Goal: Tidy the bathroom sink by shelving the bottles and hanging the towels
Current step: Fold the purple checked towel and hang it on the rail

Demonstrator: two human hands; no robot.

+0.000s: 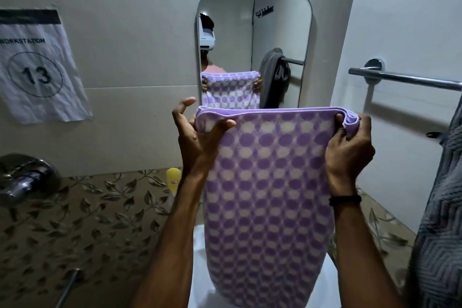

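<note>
A purple towel (267,195) with pale dots hangs folded in front of me, held up by its top edge. My left hand (197,137) pinches the top left corner and my right hand (350,147) grips the bunched top right corner. A chrome towel bar (405,79) runs along the right wall, above and right of my right hand. A grey patterned towel (440,220) hangs from the bar at the far right edge. A yellow-capped bottle (173,179) stands behind my left forearm, partly hidden.
A mirror (280,32) on the wall reflects me and the towel. A chrome tap (25,180) juts out at the left. Leaf-patterned tiles (87,220) cover the lower wall. The white sink (200,270) shows below the towel. A paper sign (37,65) reads 13.
</note>
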